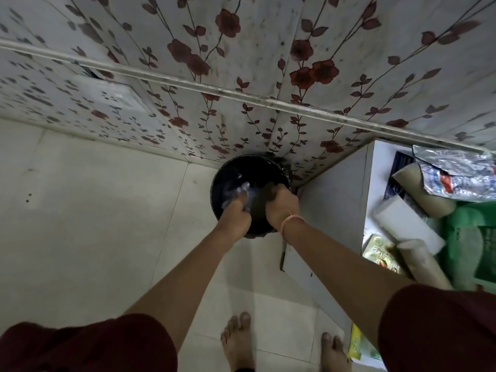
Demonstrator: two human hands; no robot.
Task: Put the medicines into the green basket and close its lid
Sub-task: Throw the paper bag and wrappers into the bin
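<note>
Both my hands reach down into a round black bin [249, 167] that stands on the floor against the wall. My left hand [236, 214] is shut on a crumpled clear plastic wrapper [237, 191] over the bin's opening. My right hand [281, 205] has its fingers curled around a dark fold of the bin's liner; what else it holds is hidden. A green plastic basket [461, 234] lies at the right edge among clutter, partly covered. A silver foil medicine strip [456, 167] lies behind it.
A white cabinet [332, 194] stands right of the bin; its top holds a white box [408, 224], cardboard tubes [418, 194] and printed packets. The flowered wall [241, 76] is straight ahead. My bare feet [239, 342] stand on pale floor tiles.
</note>
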